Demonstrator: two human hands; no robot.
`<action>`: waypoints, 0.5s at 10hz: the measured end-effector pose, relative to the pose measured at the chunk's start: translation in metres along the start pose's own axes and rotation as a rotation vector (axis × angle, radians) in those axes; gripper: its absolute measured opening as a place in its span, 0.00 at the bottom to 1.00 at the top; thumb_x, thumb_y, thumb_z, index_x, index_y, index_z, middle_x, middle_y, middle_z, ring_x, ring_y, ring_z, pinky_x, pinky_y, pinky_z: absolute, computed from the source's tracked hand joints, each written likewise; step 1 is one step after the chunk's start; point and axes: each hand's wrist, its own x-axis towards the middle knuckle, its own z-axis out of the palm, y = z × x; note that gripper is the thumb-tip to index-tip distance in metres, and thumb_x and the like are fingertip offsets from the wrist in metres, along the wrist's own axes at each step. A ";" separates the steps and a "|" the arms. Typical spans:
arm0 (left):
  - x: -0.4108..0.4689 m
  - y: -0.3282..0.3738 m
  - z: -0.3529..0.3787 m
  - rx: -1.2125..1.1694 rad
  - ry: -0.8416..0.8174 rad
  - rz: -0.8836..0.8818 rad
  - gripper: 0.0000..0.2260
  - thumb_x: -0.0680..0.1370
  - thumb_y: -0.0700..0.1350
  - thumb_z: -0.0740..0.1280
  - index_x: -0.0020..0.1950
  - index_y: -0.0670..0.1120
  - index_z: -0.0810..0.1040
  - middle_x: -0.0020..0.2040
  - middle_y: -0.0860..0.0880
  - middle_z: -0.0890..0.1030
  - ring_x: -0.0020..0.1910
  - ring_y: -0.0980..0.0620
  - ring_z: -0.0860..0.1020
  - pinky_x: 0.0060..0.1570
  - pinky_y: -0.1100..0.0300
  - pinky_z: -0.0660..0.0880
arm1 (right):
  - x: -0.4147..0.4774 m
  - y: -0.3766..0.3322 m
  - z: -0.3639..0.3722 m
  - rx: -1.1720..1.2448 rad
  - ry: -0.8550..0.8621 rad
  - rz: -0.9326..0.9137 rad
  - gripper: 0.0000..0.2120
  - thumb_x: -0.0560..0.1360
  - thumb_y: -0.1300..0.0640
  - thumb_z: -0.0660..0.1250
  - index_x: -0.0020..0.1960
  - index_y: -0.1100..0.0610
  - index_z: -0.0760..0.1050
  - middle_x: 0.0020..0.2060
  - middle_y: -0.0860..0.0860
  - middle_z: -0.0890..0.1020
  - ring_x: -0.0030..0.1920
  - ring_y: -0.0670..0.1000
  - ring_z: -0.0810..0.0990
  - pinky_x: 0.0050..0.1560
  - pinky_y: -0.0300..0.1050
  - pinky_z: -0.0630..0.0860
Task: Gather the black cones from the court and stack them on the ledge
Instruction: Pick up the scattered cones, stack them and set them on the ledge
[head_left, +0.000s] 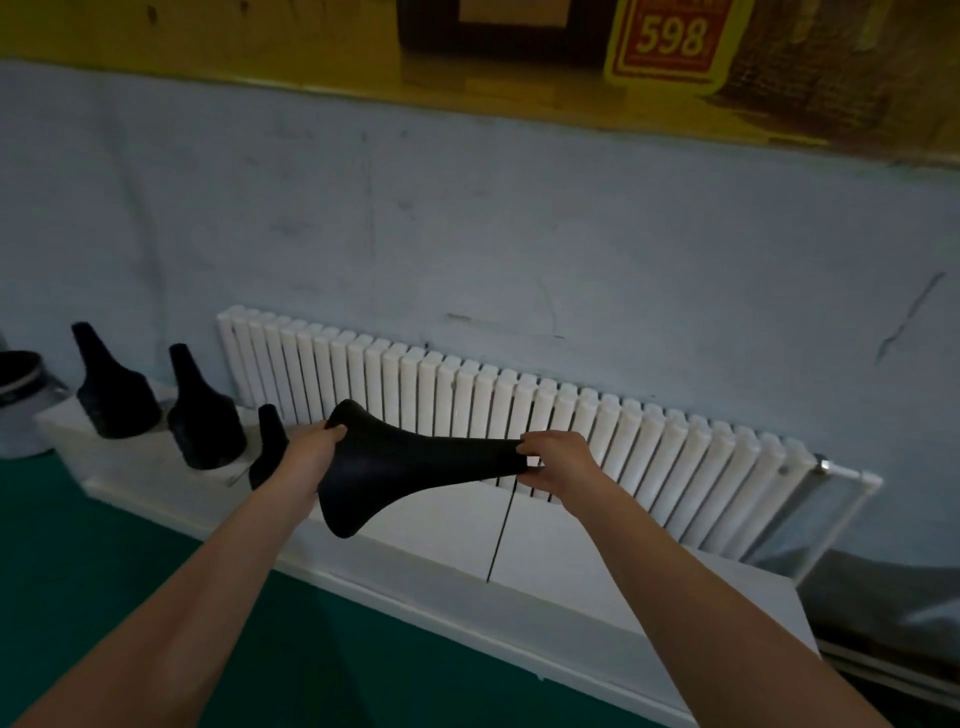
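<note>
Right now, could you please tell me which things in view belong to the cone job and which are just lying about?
Job:
- held cone, on its side, gripped by left hand and right hand
- three cones standing on the ledge
- ledge

Lying about:
- radiator
- bucket, at the left edge
- 598 sign
</note>
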 end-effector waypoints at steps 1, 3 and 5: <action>0.008 0.000 0.014 0.021 0.045 0.026 0.20 0.82 0.43 0.59 0.73 0.43 0.65 0.66 0.36 0.71 0.64 0.35 0.71 0.62 0.45 0.70 | 0.024 -0.006 -0.008 -0.003 -0.044 -0.001 0.15 0.75 0.67 0.66 0.62 0.66 0.75 0.43 0.54 0.78 0.46 0.54 0.78 0.44 0.45 0.80; 0.033 0.009 0.029 0.173 0.092 0.145 0.15 0.79 0.39 0.62 0.65 0.40 0.72 0.51 0.39 0.77 0.46 0.42 0.75 0.55 0.48 0.72 | 0.065 -0.017 -0.020 0.042 -0.139 -0.027 0.14 0.75 0.67 0.67 0.60 0.66 0.75 0.49 0.57 0.78 0.47 0.54 0.79 0.47 0.45 0.80; 0.060 0.017 0.025 0.205 0.171 0.111 0.15 0.78 0.36 0.63 0.65 0.38 0.73 0.60 0.33 0.75 0.60 0.33 0.73 0.65 0.41 0.68 | 0.090 -0.024 -0.018 0.108 -0.270 0.015 0.06 0.71 0.68 0.73 0.47 0.64 0.78 0.48 0.57 0.79 0.48 0.55 0.81 0.44 0.43 0.82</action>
